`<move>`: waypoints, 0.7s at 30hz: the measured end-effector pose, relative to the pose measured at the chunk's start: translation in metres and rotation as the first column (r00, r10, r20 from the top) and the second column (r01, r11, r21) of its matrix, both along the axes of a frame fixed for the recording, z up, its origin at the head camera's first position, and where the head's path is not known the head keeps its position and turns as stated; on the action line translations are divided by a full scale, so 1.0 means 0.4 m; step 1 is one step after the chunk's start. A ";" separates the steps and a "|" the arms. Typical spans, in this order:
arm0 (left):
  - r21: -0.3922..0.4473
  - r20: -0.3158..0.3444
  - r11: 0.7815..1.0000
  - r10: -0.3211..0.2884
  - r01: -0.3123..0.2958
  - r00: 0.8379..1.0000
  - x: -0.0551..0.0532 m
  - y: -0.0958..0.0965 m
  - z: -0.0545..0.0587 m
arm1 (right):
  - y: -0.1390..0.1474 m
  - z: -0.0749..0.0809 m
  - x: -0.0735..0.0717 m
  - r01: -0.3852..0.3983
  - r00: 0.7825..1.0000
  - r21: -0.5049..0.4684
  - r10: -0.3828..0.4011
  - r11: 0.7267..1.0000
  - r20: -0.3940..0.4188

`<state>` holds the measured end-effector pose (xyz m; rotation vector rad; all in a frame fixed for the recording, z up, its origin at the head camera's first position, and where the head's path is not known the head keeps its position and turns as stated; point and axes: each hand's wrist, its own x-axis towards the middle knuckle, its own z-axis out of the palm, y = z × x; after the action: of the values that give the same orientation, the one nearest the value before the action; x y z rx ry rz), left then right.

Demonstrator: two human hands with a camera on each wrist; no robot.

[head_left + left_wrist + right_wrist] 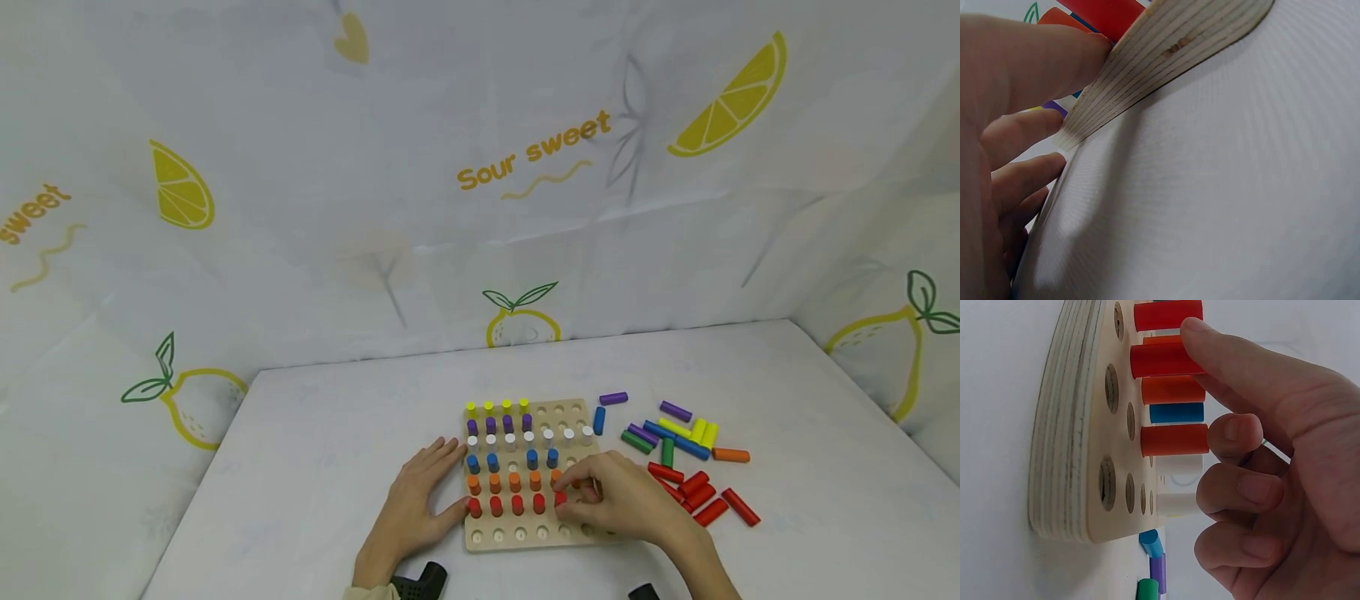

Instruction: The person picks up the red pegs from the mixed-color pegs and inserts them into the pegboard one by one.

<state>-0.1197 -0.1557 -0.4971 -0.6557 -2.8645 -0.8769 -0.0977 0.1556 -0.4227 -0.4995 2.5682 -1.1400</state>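
Observation:
A wooden pegboard [525,542] lies on the table with rows of coloured pegs standing in its holes. My right hand [626,500] pinches a red peg [1163,360] between thumb and index finger at the right end of the red row. The peg is upright at the board; how deep it sits cannot be told. The other right fingers are curled, close to an orange peg [1174,439]. My left hand [416,500] rests beside the board's left side, fingers extended. Its thumb [1054,56] touches the board's edge [1147,62].
Loose red pegs [699,497] lie right of the board, near my right forearm. Behind them are blue, green, yellow and purple pegs [676,411], plus an orange one [731,455]. Black wrist devices [423,581] show at the front. A printed white cloth [420,292] hangs behind.

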 end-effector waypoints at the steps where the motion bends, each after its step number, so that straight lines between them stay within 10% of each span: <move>1: -0.001 0.002 1.000 0.001 -0.001 1.000 0.000 0.000 0.000 | 0.001 -0.001 0.000 -0.005 1.000 -0.009 0.005 1.000 0.000; 21: -0.008 0.008 1.000 0.013 -0.013 1.000 0.002 0.000 0.000 | 0.105 0.042 0.010 0.071 0.994 0.012 -0.070 0.997 -0.086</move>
<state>-0.1190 -0.1556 -0.4970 -0.6347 -2.8781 -0.8684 -0.0939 0.1978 -0.4057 -0.4677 2.6854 -1.1453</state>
